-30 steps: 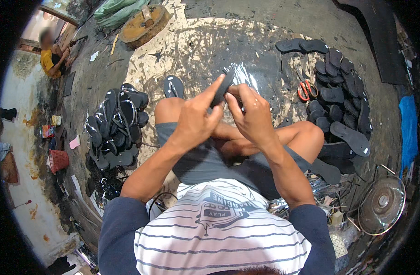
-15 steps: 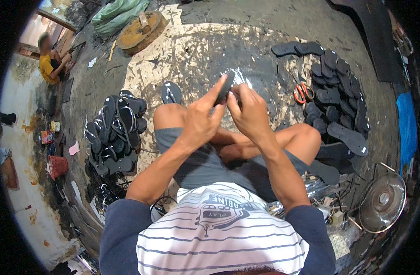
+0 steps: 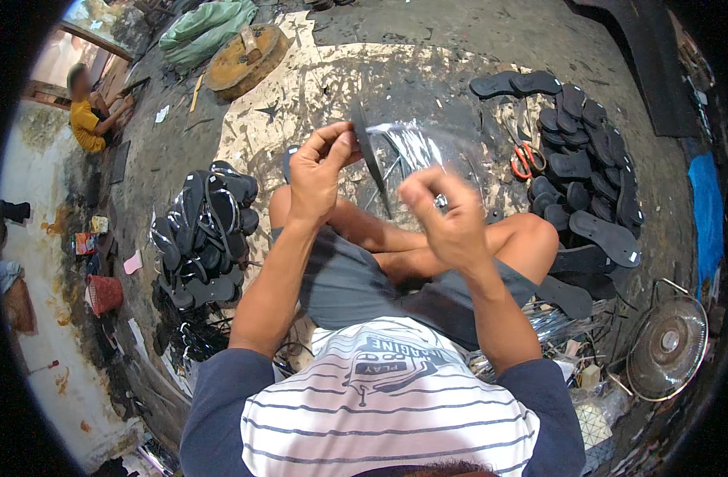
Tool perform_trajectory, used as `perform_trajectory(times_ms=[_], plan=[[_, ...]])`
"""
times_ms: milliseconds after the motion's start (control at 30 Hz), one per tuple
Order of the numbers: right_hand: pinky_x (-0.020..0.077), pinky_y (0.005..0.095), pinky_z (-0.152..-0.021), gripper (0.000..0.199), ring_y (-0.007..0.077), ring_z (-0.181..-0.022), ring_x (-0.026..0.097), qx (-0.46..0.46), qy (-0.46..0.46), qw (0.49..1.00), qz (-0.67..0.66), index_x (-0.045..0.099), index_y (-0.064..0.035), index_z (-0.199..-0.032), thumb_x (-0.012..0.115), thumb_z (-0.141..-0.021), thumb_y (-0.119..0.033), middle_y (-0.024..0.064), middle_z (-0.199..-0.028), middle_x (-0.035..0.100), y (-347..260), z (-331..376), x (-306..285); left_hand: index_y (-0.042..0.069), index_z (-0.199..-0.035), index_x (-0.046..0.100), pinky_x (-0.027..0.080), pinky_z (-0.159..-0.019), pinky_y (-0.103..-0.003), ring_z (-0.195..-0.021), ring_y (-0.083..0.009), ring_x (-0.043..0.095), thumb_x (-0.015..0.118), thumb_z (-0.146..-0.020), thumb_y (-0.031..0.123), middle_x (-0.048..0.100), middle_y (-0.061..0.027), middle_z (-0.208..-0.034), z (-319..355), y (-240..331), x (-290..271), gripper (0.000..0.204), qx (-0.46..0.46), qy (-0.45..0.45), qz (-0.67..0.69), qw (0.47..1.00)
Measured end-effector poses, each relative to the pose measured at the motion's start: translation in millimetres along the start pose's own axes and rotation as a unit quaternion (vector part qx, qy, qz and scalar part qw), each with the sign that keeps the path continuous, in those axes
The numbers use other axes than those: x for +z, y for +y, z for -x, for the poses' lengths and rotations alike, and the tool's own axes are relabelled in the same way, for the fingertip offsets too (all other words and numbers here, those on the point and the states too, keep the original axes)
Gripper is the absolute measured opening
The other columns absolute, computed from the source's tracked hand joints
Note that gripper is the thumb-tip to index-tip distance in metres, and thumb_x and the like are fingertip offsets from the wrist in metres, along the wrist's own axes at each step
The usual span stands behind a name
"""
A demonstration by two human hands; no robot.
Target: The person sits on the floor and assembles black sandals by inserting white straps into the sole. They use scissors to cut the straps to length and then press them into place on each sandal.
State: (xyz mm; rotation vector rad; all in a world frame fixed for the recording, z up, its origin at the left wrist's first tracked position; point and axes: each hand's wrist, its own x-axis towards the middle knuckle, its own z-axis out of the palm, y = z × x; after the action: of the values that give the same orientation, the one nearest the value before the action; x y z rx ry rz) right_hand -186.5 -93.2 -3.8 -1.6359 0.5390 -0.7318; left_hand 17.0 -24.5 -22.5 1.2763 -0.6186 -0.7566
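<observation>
My left hand [image 3: 323, 171] pinches a black flip-flop sole [image 3: 370, 159], raised in front of me and turned nearly edge-on. To its right is my right hand [image 3: 447, 211], apart from the sole, smeared by motion with its fingers curled. A small shiny bit shows at those fingers; what it belongs to I cannot make out. Beyond the hands, a bunch of shiny silvery strips [image 3: 416, 147] lies on the dark, stained floor sheet [image 3: 340, 79]. Partly hidden behind my left hand is a strapped flip-flop [image 3: 289, 161] on the floor.
Strapped flip-flops [image 3: 209, 211] are heaped at left, black soles [image 3: 571, 165] at right. Orange-handled scissors [image 3: 526, 160] lie before the soles. A round block [image 3: 249, 63] and green sack [image 3: 201, 30] stand far left; a fan [image 3: 667, 342] is near right. Another person [image 3: 87, 119] sits far left.
My hands have moved apart: the left leftward with the sole, the right down and to the right. The sole has turned edge-on, and more of the silvery strips show.
</observation>
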Motion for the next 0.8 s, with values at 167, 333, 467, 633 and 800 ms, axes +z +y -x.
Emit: perform_trajectory(times_ms=[167, 333, 467, 633, 800], plan=[[0.0556, 0.0288, -0.073, 0.054, 0.0171, -0.089, 0.067, 0.227, 0.088, 0.788, -0.566, 0.062, -0.0043, -0.122, 0.050, -0.104, -0.054, 0.0115, -0.110, 0.069, 50.9, -1.8, 38.3, 0.000, -0.133, 0.057, 0.055, -0.097, -0.032, -0.111, -0.0186, 0.065, 0.054, -0.102, 0.003, 0.065, -0.0107, -0.126, 37.4, -33.6, 13.7, 0.031, -0.082, -0.028, 0.160, 0.983], [0.0542, 0.0251, -0.061, 0.039, 0.0128, -0.071, 0.065, 0.244, 0.157, 0.863, -0.414, 0.065, 0.0001, -0.109, 0.059, -0.103, -0.038, 0.0064, -0.094, 0.070, 91.7, -11.4, 17.8, 0.003, -0.126, 0.068, 0.051, -0.094, -0.032, -0.107, -0.0192, 0.066, 0.071, -0.094, 0.013, 0.070, -0.0116, -0.119, 17.4, -9.9, 12.2, 0.034, 0.209, -0.035, -0.328, 0.921], [0.0515, 0.0238, -0.059, 0.043, 0.0104, -0.068, 0.062, 0.209, 0.125, 0.910, -0.336, 0.069, -0.0004, -0.100, 0.059, -0.103, -0.043, 0.0049, -0.086, 0.070, 88.5, -8.5, 25.1, 0.004, -0.120, 0.072, 0.051, -0.095, -0.033, -0.101, -0.0190, 0.069, 0.075, -0.091, 0.012, 0.074, -0.0103, -0.110, 21.8, -2.3, 23.1, 0.030, 0.167, -0.045, -0.370, 0.913], [0.0478, 0.0250, -0.064, 0.043, 0.0090, -0.070, 0.060, 0.198, 0.022, 0.931, -0.307, 0.070, -0.0024, -0.096, 0.061, -0.101, -0.045, 0.0022, -0.082, 0.069, 98.9, -5.7, -5.1, 0.003, -0.116, 0.051, 0.055, -0.078, -0.033, -0.071, -0.0197, 0.069, 0.055, -0.101, 0.012, 0.071, -0.0126, -0.079, 22.1, -15.9, 14.4, 0.018, 0.059, -0.097, 0.023, 0.993], [0.0500, 0.0298, -0.076, 0.054, 0.0129, -0.090, 0.060, 0.251, -0.354, 0.900, 0.050, 0.067, 0.0030, -0.119, 0.060, -0.101, -0.048, 0.0059, -0.102, 0.069, 53.9, -24.4, -63.1, 0.005, -0.156, 0.027, 0.043, -0.110, -0.045, -0.130, -0.0283, 0.052, 0.056, -0.100, 0.030, 0.062, -0.0149, -0.126, 17.3, 4.9, 25.6, 0.068, -0.125, -0.088, 0.047, 0.987]])
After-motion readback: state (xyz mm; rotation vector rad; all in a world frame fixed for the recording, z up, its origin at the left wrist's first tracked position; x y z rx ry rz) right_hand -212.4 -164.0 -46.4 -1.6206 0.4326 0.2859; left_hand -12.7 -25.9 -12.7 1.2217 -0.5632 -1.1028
